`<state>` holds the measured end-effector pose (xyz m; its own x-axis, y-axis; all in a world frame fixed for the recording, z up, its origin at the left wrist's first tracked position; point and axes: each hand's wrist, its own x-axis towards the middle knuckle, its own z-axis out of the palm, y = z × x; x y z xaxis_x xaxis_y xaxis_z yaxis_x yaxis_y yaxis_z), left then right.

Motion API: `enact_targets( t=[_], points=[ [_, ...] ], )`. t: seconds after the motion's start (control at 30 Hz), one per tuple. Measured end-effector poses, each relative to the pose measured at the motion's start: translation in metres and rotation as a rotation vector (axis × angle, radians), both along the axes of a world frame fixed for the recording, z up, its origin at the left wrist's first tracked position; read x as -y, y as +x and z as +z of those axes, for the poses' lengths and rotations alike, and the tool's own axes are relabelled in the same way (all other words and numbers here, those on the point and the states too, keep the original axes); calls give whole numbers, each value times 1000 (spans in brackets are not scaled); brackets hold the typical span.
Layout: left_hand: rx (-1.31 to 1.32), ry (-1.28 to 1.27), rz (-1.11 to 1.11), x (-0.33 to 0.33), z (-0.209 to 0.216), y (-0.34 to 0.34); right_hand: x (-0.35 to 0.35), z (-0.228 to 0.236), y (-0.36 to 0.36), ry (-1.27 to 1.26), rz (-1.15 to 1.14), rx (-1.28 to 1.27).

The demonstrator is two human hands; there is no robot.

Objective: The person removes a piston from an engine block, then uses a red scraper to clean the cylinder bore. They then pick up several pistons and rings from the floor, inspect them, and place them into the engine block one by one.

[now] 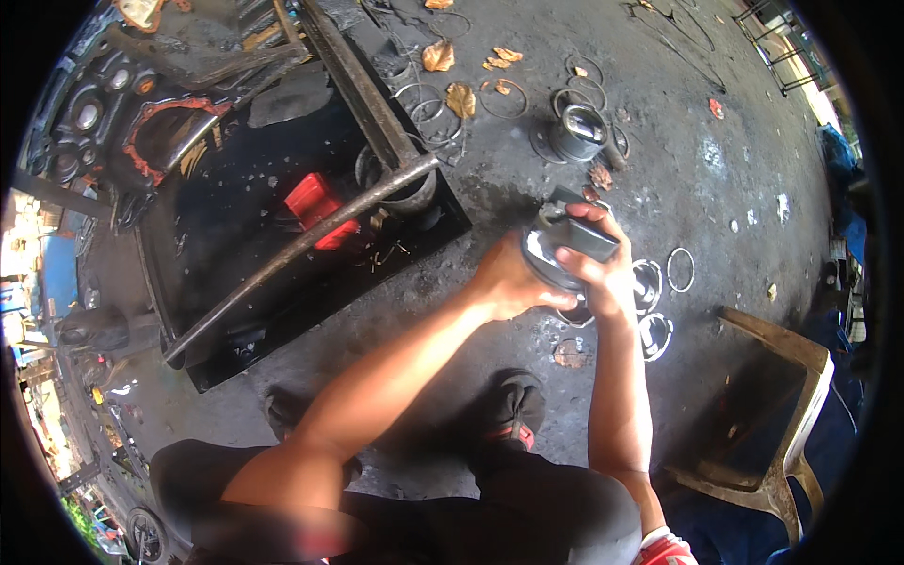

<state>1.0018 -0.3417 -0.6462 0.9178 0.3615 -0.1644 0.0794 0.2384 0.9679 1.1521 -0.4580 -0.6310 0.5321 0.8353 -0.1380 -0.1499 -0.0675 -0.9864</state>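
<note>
My left hand is wrapped round a grey metal piston, held up above the floor in front of my knees. Closed fingers of my right hand grip a dark flat-sided block against the piston's right side. What the block is, I cannot make out. Beyond my hands, another piston stands on the floor with thin piston rings around it. More rings lie to the right of my right hand, beside shiny round parts partly hidden by my wrist.
On the left, a black tray holds a red object and a dark cylindrical part, with a metal bar across it. Engine parts lie behind. At right is a dirty plastic chair. Dry leaves litter the floor.
</note>
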Motion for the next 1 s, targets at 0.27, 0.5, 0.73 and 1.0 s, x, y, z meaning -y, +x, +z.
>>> enact_targets(
  t=[0.27,0.5,0.73,1.0],
  points=[
    [211,-413,24,2,4,1,-14,10,2,149,43,-88],
    [210,-419,-194,-10,-1,-6,-21,25,-5,323,231,-225],
    [154,-289,-117,-2,5,-3,-18,22,-6,355,134,-263],
    [-8,-287,-178,-9,-4,-9,-13,26,1,122,180,-118]
  ],
)
